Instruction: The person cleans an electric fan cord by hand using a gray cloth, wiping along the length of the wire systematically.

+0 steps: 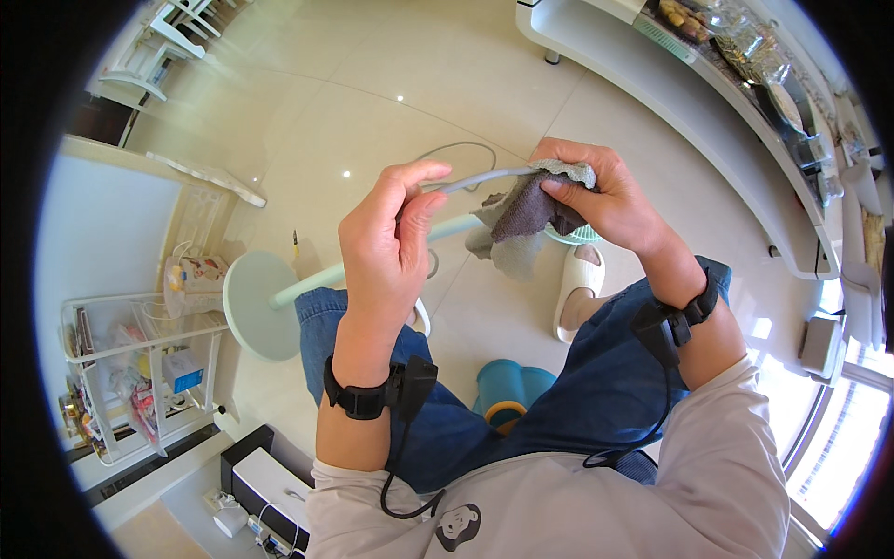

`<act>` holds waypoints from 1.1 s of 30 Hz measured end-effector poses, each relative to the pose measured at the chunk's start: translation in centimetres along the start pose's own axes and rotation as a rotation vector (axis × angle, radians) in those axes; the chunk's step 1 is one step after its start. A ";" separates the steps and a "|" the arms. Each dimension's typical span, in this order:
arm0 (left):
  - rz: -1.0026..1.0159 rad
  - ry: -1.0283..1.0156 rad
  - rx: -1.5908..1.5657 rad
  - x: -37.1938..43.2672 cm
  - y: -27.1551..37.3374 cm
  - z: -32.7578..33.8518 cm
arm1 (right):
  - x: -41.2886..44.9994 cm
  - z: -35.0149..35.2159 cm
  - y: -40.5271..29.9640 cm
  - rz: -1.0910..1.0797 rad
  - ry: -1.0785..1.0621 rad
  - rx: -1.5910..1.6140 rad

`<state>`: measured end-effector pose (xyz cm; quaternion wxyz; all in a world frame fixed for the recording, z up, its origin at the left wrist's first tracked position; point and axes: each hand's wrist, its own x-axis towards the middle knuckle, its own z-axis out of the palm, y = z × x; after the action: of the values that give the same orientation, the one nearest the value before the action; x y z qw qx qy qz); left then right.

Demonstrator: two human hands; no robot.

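Observation:
A grey cable [485, 177] is stretched between my two hands, with a loop of it hanging beyond them near the floor. My left hand [394, 223] curls around the cable, fingertips close to the thumb. In my right hand [601, 192] a grey and dark brown cloth [520, 216] is folded around the cable and pinched by the thumb. Below my hands a pale green pole [321, 283] with a round base [262, 305] lies tilted. The cloth partly hides a pale green slatted part [573, 234] at the pole's other end.
A blue stool-like item [513, 384] stands between my legs. At the left are a white wire-and-shelf cart [147, 342] with packages and a small yellow-black tool [295, 244] on the floor. A white cabinet [628, 77] curves along the upper right. White chairs [160, 52] stand at the upper left.

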<state>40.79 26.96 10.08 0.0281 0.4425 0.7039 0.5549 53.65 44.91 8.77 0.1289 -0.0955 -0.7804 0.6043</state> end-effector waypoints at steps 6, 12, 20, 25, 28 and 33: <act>0.052 -0.127 -0.027 0.2 0.3 -0.5 | -0.3 0.0 -0.1 0.005 -0.063 0.133; 0.005 -0.149 -0.167 -0.2 0.6 1.4 | -0.3 0.3 -0.3 -0.010 -0.184 0.143; -0.130 -0.227 -0.330 -0.2 0.6 1.8 | 0.1 0.0 1.3 -0.081 -0.137 0.244; -0.073 -0.217 -0.356 -0.2 0.6 2.2 | 0.0 -0.1 1.6 -0.062 -0.144 0.265; -0.060 -0.229 -0.333 -0.2 0.9 2.2 | 0.0 -0.1 1.7 -0.091 -0.136 0.265; -0.037 -0.240 -0.316 -0.3 0.9 2.3 | -0.1 -0.3 1.9 -0.081 -0.118 0.273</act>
<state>42.75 28.56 9.83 0.1910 0.4824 0.6076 0.6014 53.85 45.64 7.02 0.1187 -0.0097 -0.7004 0.7038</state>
